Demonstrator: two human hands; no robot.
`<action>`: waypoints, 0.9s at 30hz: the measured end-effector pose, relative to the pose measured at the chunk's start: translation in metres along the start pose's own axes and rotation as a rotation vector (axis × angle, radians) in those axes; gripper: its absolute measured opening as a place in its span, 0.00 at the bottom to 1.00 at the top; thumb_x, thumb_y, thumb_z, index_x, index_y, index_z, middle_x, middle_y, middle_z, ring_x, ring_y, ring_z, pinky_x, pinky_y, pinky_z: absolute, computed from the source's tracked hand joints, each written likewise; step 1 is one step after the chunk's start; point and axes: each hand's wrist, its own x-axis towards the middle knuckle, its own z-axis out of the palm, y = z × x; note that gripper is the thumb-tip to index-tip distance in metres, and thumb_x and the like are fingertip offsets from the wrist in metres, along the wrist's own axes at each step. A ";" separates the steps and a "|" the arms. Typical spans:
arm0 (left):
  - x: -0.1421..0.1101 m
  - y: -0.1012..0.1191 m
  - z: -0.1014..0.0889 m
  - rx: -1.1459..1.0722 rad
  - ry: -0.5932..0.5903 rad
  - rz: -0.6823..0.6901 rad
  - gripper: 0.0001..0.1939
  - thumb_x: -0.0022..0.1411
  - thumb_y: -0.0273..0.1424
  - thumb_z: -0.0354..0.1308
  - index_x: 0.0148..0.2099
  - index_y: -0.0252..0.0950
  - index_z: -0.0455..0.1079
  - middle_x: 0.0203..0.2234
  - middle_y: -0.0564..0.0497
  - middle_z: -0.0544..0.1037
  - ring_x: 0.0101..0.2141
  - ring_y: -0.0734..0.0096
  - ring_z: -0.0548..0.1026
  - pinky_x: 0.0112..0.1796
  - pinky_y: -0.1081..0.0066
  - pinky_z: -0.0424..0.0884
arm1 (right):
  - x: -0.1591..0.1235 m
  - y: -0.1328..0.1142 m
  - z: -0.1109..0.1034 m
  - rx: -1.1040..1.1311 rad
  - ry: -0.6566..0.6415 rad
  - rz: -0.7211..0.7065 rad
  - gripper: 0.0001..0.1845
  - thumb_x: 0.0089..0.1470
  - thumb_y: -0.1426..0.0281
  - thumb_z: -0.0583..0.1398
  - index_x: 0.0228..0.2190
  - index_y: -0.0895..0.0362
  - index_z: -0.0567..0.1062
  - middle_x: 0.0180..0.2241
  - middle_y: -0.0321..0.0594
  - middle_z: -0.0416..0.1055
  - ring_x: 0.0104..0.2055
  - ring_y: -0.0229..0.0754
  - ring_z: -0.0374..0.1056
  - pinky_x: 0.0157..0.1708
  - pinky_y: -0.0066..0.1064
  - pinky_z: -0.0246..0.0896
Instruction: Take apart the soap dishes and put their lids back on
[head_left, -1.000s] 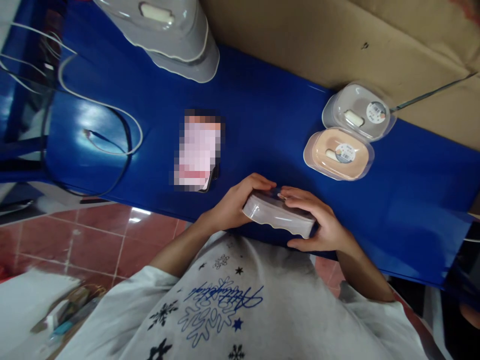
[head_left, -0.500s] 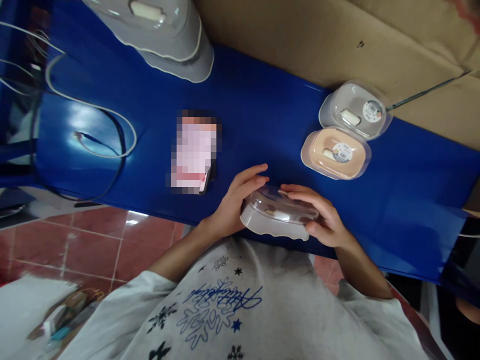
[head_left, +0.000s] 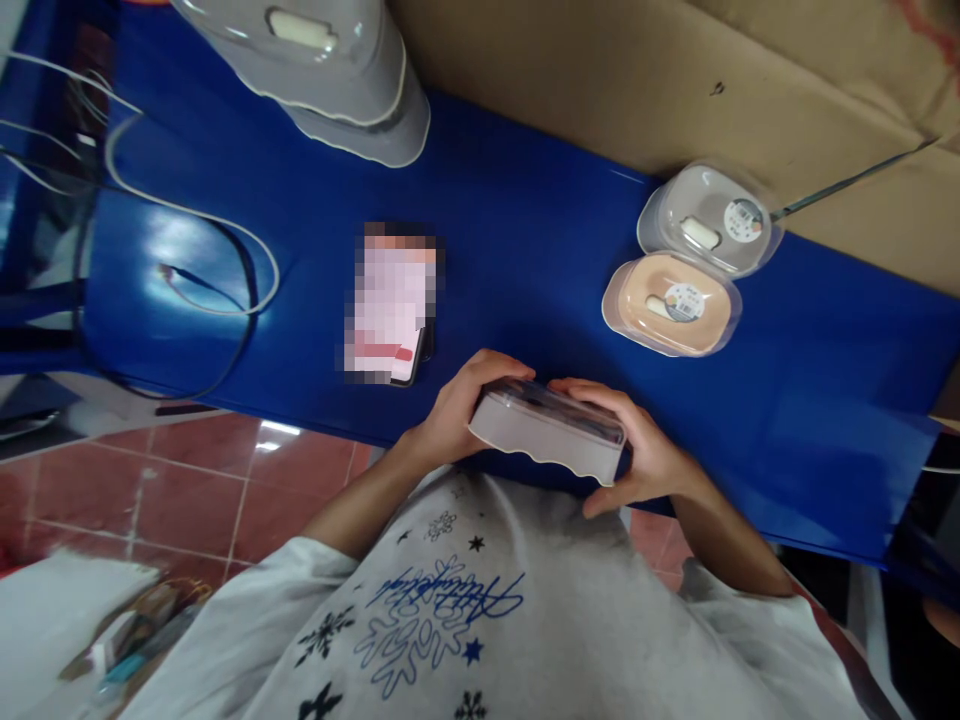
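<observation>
Close to my body, a grey plastic box with a clear lid and a wavy lower rim is held between my two hands, tilted so that its side faces me. My left hand wraps round its left end, fingers over the far side. At the right end, my right hand grips it, fingers along the far edge and thumb low at the near corner. Beyond, to the right, sit a peach box with a clear lid and a grey lidded box, both with round labels.
Left of centre on the blue table lies a phone, its screen blurred out. Larger grey lidded containers are stacked at the far left. A white cable loops at the left. Brown cardboard borders the far side.
The box was tipped to show its clear lid half a second ago; now its side faces me. My left fingers, lifted then, have come back down over it, and my right thumb has moved lower.
</observation>
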 end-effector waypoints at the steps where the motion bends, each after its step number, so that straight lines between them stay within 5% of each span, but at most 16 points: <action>1: -0.001 -0.001 0.000 0.018 0.018 -0.005 0.26 0.69 0.44 0.69 0.64 0.44 0.69 0.46 0.47 0.84 0.43 0.64 0.84 0.41 0.64 0.81 | -0.001 0.001 0.004 -0.007 0.027 0.005 0.59 0.48 0.54 0.79 0.73 0.44 0.59 0.71 0.47 0.67 0.71 0.56 0.67 0.68 0.50 0.69; 6: -0.005 -0.003 0.003 0.044 0.075 -0.039 0.27 0.68 0.44 0.70 0.64 0.45 0.69 0.46 0.47 0.84 0.43 0.62 0.84 0.40 0.64 0.81 | -0.001 0.003 0.012 -0.120 0.141 -0.091 0.49 0.58 0.60 0.73 0.72 0.47 0.59 0.68 0.49 0.71 0.67 0.54 0.73 0.62 0.47 0.76; 11: -0.001 0.009 -0.003 0.247 0.075 -0.032 0.45 0.65 0.36 0.72 0.76 0.49 0.53 0.70 0.38 0.66 0.68 0.46 0.69 0.59 0.46 0.77 | 0.016 -0.001 -0.002 -0.602 0.176 -0.217 0.45 0.65 0.73 0.65 0.75 0.43 0.54 0.72 0.46 0.64 0.75 0.57 0.61 0.69 0.58 0.68; 15: 0.003 0.023 -0.014 0.587 -0.119 0.078 0.36 0.67 0.30 0.70 0.72 0.48 0.61 0.70 0.39 0.67 0.72 0.41 0.63 0.65 0.40 0.71 | 0.038 -0.008 -0.005 -0.979 0.065 -0.230 0.41 0.67 0.82 0.57 0.74 0.45 0.57 0.71 0.43 0.67 0.76 0.52 0.58 0.75 0.59 0.57; 20: 0.022 0.021 -0.019 0.845 -0.138 0.082 0.21 0.71 0.25 0.64 0.63 0.42 0.71 0.62 0.39 0.77 0.64 0.44 0.73 0.60 0.46 0.77 | 0.049 -0.019 -0.014 -1.130 -0.016 -0.137 0.39 0.68 0.64 0.66 0.73 0.51 0.60 0.75 0.49 0.59 0.78 0.57 0.54 0.77 0.59 0.48; 23: 0.044 0.014 -0.015 0.915 -0.137 0.015 0.17 0.73 0.25 0.59 0.62 0.40 0.74 0.61 0.37 0.77 0.64 0.41 0.73 0.59 0.43 0.77 | 0.037 -0.017 -0.038 -1.145 0.179 -0.082 0.39 0.68 0.54 0.65 0.73 0.49 0.62 0.73 0.49 0.64 0.76 0.59 0.57 0.75 0.60 0.50; 27: 0.075 0.004 -0.006 0.887 -0.146 -0.068 0.25 0.73 0.25 0.57 0.70 0.36 0.67 0.70 0.30 0.68 0.70 0.31 0.65 0.61 0.33 0.71 | 0.012 -0.004 -0.071 -1.215 0.383 0.077 0.37 0.70 0.55 0.63 0.73 0.50 0.61 0.74 0.55 0.61 0.77 0.68 0.53 0.72 0.69 0.51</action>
